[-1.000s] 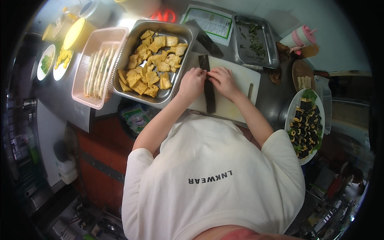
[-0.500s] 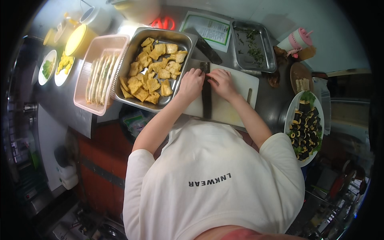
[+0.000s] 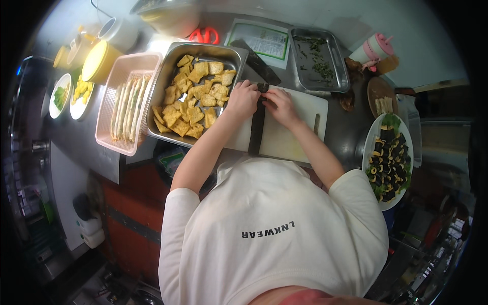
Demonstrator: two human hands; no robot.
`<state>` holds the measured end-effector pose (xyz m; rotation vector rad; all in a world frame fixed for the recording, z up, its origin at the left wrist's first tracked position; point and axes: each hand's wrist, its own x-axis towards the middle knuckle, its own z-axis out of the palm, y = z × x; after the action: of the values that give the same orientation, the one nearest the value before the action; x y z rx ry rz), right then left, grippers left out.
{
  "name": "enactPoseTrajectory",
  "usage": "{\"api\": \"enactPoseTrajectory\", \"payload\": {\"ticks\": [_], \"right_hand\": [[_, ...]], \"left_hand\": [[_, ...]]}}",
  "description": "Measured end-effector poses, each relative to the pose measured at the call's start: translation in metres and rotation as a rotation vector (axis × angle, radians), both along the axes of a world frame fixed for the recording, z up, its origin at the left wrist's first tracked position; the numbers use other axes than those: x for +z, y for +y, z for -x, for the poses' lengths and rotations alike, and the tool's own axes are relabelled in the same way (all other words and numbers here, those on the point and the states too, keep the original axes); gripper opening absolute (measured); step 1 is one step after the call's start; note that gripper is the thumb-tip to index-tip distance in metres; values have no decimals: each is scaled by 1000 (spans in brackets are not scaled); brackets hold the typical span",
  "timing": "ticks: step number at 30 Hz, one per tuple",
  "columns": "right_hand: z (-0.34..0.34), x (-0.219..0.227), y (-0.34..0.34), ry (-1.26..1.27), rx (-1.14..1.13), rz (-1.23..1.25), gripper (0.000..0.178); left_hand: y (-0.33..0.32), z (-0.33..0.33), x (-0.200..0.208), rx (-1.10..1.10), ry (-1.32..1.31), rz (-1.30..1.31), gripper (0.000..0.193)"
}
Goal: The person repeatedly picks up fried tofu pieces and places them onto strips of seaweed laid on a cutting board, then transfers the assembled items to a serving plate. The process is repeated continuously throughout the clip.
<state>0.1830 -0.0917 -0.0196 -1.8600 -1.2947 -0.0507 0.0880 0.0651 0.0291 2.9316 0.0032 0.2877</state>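
A long, dark nori strip (image 3: 257, 127) lies lengthwise on the white cutting board (image 3: 292, 137). At its far end is a small dark roll (image 3: 262, 88), with the strip running from it toward me. My left hand (image 3: 243, 99) is closed on the roll's left side, fingers bent. From the right, my right hand (image 3: 280, 107) pinches the same end with thumb and fingertips. What is wrapped inside is hidden by the nori and my fingers. Close by on the left, a deep metal tray (image 3: 156, 133) holds several golden fried tofu pieces (image 3: 173, 115).
More dark nori strips (image 3: 259, 63) lie beyond the board. Behind are red-handled scissors (image 3: 204, 35) and a metal tray (image 3: 300, 76) with green scraps. A pink basket (image 3: 103, 129) of pale rolls stands left. At right are a pink-and-white cup (image 3: 373, 51) and an oval plate (image 3: 367, 152) of nori-wrapped pieces.
The view has shifted slightly. Both hands stay at the strip's far end, and the dark roll between them looks slightly turned. The tray and plates keep their places.
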Motion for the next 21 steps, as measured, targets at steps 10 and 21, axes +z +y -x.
{"api": "enactPoseTrajectory", "payload": {"ticks": [10,21], "right_hand": [[-10,13,13,-72,-115,-5,20],[-23,9,21,-143,-69,41,26]], "left_hand": [[14,-8,-8,-135,-149,127,21],[22,-26,-2,8,-331,186,30]]}}
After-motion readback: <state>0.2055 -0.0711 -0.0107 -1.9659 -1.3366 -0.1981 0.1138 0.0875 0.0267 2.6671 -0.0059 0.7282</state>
